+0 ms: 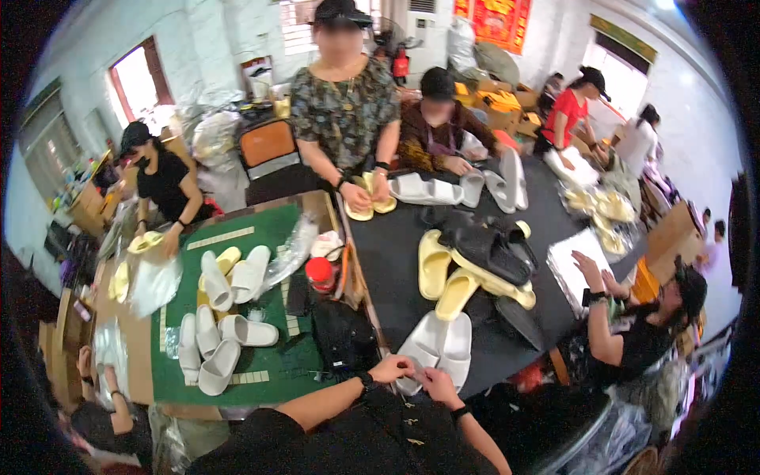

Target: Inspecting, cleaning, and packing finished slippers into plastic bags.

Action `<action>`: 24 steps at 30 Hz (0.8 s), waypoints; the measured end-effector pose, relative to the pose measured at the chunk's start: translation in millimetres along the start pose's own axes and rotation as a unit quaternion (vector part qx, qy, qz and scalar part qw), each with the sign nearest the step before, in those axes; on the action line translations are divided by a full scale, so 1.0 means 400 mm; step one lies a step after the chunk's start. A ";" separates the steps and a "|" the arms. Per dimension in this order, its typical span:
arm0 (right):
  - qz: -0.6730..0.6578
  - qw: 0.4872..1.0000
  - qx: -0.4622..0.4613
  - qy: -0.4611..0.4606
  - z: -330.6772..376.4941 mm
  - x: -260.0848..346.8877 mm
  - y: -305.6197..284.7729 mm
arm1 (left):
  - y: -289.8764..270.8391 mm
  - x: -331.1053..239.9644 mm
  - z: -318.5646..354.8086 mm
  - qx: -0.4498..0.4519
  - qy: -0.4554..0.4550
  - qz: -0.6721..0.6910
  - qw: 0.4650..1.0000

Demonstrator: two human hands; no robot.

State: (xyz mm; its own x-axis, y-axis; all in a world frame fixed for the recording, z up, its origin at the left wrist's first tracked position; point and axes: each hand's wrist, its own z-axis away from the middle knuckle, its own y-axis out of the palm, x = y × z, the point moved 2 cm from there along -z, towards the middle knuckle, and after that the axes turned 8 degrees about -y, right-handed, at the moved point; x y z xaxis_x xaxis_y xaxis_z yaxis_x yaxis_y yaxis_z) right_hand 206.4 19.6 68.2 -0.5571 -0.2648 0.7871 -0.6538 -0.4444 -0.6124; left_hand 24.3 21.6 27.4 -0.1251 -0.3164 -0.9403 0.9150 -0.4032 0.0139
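Observation:
A pair of pale grey slippers [454, 348] lies at the near edge of the black tabletop [380, 261]. Over the near end of the left one, my left hand [393, 368] and my right hand [438, 388] meet, fingers pinched and almost touching. Whatever sits between the fingertips is too small to make out. Just beyond lie yellow slippers [455, 294] and a heap of black slippers [491, 245], with a further dark slipper [518, 323] on the right.
On the left, a green mat [273, 360] carries several grey slippers [219, 366] beside a red-lidded jar [320, 274]. Across the table a standing person [344, 103] handles yellow slippers [359, 203]. Other people work around it; white sheets [576, 265] lie at right.

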 end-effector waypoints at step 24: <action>-0.002 0.999 -0.036 0.002 0.023 0.003 0.005 | -0.020 -0.088 0.037 -0.082 0.009 -0.167 0.982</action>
State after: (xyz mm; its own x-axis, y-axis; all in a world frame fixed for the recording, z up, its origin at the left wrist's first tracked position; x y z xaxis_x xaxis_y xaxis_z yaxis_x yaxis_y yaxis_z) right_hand 209.1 10.5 68.6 -0.5567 -0.2607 0.7888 -0.6908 -0.3822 -0.6138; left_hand 15.9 23.4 65.2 -0.4239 -0.1742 -0.8888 0.8734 -0.3385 -0.3502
